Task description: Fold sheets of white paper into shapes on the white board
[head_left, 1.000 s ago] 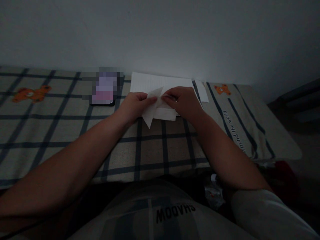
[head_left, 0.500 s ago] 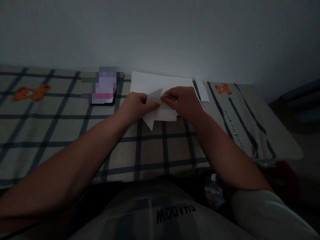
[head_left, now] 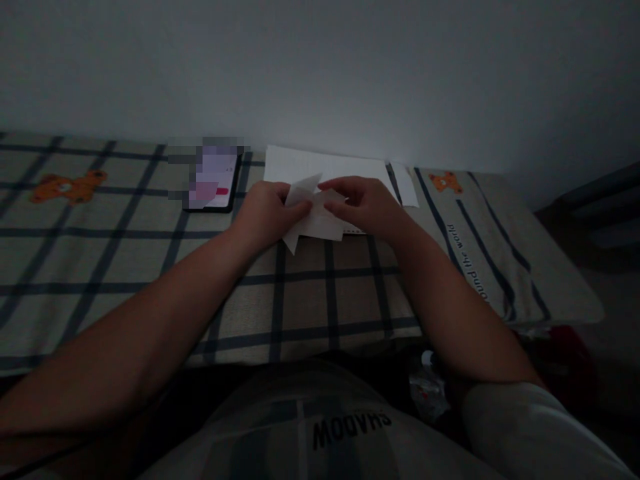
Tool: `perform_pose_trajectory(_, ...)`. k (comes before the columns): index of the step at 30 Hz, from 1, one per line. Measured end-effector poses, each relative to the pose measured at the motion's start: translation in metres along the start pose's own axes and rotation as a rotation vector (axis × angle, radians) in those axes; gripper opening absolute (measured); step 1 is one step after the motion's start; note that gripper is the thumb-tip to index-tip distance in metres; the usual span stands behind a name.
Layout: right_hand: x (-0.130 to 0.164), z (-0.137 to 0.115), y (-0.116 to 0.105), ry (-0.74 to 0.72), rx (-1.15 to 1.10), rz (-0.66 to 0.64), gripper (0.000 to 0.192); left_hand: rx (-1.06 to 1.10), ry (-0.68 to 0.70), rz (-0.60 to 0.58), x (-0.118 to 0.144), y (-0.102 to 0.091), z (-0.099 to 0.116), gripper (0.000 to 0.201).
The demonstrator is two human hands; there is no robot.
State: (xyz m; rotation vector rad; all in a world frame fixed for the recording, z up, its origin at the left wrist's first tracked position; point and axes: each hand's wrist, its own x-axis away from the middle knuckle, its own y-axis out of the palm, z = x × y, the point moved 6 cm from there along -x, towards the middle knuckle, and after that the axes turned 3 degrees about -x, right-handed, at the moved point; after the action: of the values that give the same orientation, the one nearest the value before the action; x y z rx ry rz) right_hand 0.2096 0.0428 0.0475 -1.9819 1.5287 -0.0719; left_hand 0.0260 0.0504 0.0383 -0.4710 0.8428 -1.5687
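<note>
Both hands pinch one folded white paper (head_left: 314, 217) above the plaid bed (head_left: 125, 267): left hand (head_left: 267, 212) grip clamped at its 9 o'clock edge, right hand (head_left: 363, 205) at 3 o'clock. Flat sheets (head_left: 320, 165) at 12; phone (head_left: 213, 181) at 10.

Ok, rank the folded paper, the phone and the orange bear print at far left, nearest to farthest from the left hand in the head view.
1. Folded paper, pinched by the left hand.
2. Phone, lying to the hand's left, farther back.
3. Orange bear print, far left on the checked cloth.
</note>
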Motion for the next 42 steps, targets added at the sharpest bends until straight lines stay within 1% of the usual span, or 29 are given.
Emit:
perform_pose_trajectory(3, 0.001, -0.002, 0.005, -0.017, 0.142, -0.015, 0.023, -0.044, 0.044, -0.012, 0.002, 0.002, 0.006, 0.026)
perform_pose_trajectory(6, 0.0, 0.0, 0.006, 0.014, 0.199, -0.01, 0.014, -0.084, 0.051, -0.034, 0.004, 0.002, 0.009, 0.026)
perform_pose_trajectory(8, -0.001, 0.002, 0.006, 0.05, 0.229, -0.013, 0.016, -0.104, 0.045, -0.063, 0.004, 0.003, 0.01, 0.026)
perform_pose_trajectory(10, -0.001, 0.002, 0.005, 0.072, 0.271, -0.019, 0.023, -0.125, 0.045, -0.085, 0.005, 0.004, 0.011, 0.026)
perform_pose_trajectory(12, -0.001, 0.001, 0.005, 0.083, 0.313, -0.025, 0.026, -0.15, 0.053, -0.078, 0.005, 0.003, 0.013, 0.027)
perform_pose_trajectory(16, -0.001, -0.001, 0.007, 0.077, 0.364, -0.035, 0.025, -0.185, 0.081, -0.048, 0.007, 0.003, 0.015, 0.034)
perform_pose_trajectory(20, -0.002, 0.001, 0.011, 0.063, 0.355, -0.032, 0.025, -0.174, 0.08, -0.072, 0.006, 0.003, 0.014, 0.033)
perform_pose_trajectory(25, -0.001, 0.001, 0.013, 0.023, 0.258, -0.034, 0.023, -0.106, 0.034, -0.143, 0.003, 0.006, 0.01, 0.035)
perform_pose_trajectory(28, 0.0, 0.004, 0.015, 0.028, 0.216, -0.056, 0.02, -0.098, 0.038, -0.119, 0.003, 0.007, 0.008, 0.035)
perform_pose_trajectory(32, 0.0, 0.01, 0.017, 0.031, 0.221, -0.091, 0.018, -0.093, 0.063, -0.075, 0.004, 0.006, 0.008, 0.026)
perform_pose_trajectory(39, -0.001, 0.007, 0.019, 0.0, 0.263, -0.113, 0.014, -0.154, 0.079, -0.058, 0.004, 0.004, 0.008, 0.021)
perform_pose_trajectory(42, -0.001, 0.006, 0.02, 0.006, 0.295, -0.119, 0.013, -0.178, 0.086, -0.077, 0.003, 0.004, 0.008, 0.021)
